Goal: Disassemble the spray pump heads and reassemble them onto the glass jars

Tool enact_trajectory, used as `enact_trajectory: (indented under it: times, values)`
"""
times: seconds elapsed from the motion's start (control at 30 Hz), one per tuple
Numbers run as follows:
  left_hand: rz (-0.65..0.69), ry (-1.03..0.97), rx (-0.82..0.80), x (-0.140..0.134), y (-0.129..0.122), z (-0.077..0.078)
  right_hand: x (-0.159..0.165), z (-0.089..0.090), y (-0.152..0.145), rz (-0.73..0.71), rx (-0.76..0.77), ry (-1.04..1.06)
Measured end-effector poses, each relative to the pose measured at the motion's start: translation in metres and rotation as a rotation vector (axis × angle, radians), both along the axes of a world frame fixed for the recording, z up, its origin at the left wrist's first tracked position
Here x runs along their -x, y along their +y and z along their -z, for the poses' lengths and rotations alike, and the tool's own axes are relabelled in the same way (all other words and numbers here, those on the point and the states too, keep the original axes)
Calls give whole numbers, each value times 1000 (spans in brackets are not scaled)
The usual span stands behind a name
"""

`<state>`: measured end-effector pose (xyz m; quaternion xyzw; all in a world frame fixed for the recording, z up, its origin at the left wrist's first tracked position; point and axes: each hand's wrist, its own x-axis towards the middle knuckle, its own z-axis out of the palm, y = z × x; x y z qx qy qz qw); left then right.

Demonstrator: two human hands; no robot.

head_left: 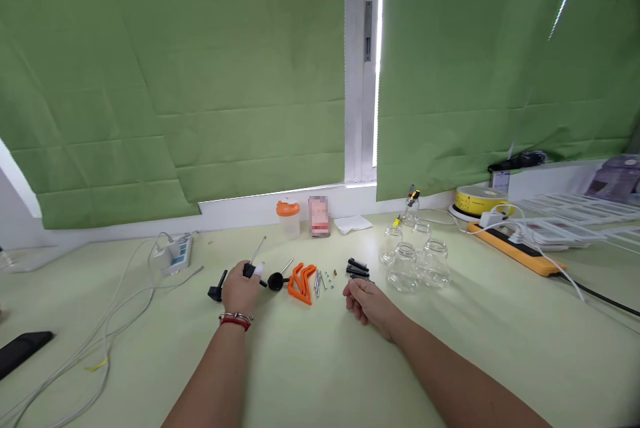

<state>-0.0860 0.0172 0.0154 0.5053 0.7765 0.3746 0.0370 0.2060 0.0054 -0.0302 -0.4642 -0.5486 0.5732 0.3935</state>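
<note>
Open lane on counter (300, 368) runs in front of orange brackets (300, 295), left hand (240, 290) to one side, right hand (367, 305) to other. Immediately left of brackets, black round piece (275, 282) blocks way. Just right, loose bolts (318, 283) and black strips (357, 271) crowd counter; farther right, glass jars (404, 275) form barrier. Behind brackets, bare strip reaches back to orange-lidded cup (289, 223).

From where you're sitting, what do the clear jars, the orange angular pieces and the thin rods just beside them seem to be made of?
Clear jars: probably glass, glossy and see-through with bright highlights; clear plastic is possible.
Orange pieces: likely plastic, smooth-looking and evenly coloured.
Thin rods: apparently metal, silvery with a shine.
</note>
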Motion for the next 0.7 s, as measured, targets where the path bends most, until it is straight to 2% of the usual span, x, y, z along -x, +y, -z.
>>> enact_trajectory:
  times: [0.1, 0.27, 0.47, 0.7]
  values:
    - [0, 43, 99, 12, 7, 10, 0, 2, 1, 3, -1, 0]
    - [71, 129, 199, 9, 11, 20, 0, 3, 1, -4, -7, 3]
    - [72, 229, 221, 5, 8, 14, 0, 3, 1, -19, -4, -2]
    - [-73, 324, 149, 19, 2, 2, 2, -7, -3, -16, 14, -16]
